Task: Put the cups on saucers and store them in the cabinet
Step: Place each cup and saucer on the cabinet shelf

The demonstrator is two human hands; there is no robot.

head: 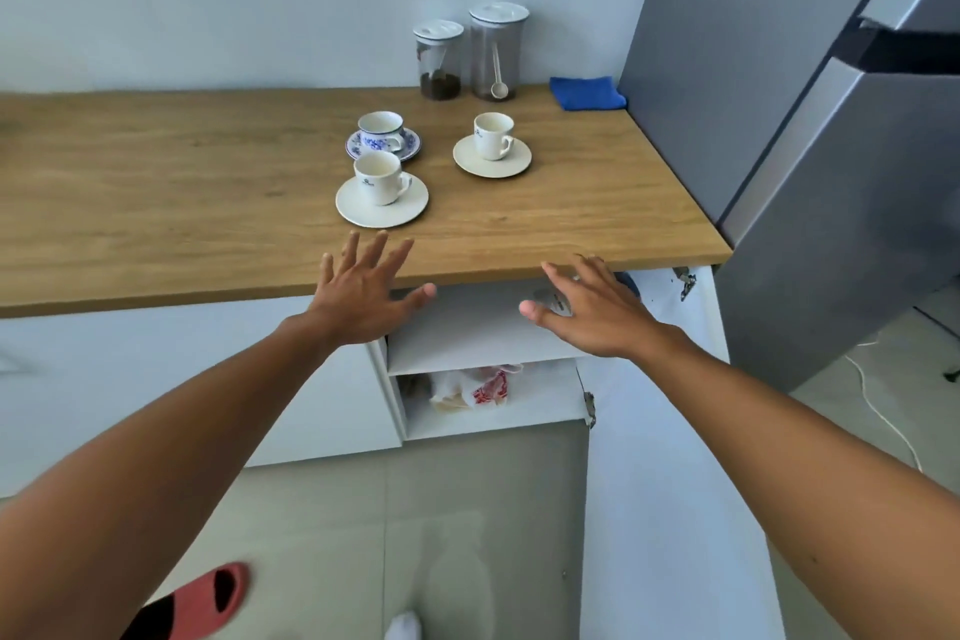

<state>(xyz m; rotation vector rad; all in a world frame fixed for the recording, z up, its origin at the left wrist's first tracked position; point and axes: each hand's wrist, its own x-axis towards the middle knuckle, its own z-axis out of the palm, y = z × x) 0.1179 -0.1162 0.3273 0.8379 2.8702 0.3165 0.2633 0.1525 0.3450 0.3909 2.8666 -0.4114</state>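
Cups paired: all three cups sit on saucers on the wooden bench (208, 203). The blue-patterned cup (382, 130) stands on its blue-patterned saucer (410, 144) at the back, the near white cup (378, 177) on the near white saucer (363, 208) just in front of it, and the right white cup (492, 135) on the right white saucer (470, 157) well apart to the right.

Pairing step: looks finished, since no cup stands bare on the bench.

Storing step: not yet begun, as far as can be seen; all three sets are on the bench, none in the cabinet.

Cabinet: the cabinet (483, 343) below the bench edge stands with its door (660, 431) swung open to the right. The upper shelf (467, 353) shows bare white; whether anything lies deeper in is hidden by the bench edge and the right hand. The lower shelf holds a crumpled bag (478, 387).

Left hand: the left hand (358, 291) is spread flat with empty fingers, over the bench edge, just short of the near white saucer.

Right hand: the right hand (592, 307) is likewise spread and empty, in front of the cabinet opening under the bench edge.

Left to do: by my judgement, lifting each set by its saucer and setting it on a shelf, three trips or so.

Bystanders: two lidded jars (470, 55) and a blue cloth (587, 93) sit at the back of the bench, clear of the cups.
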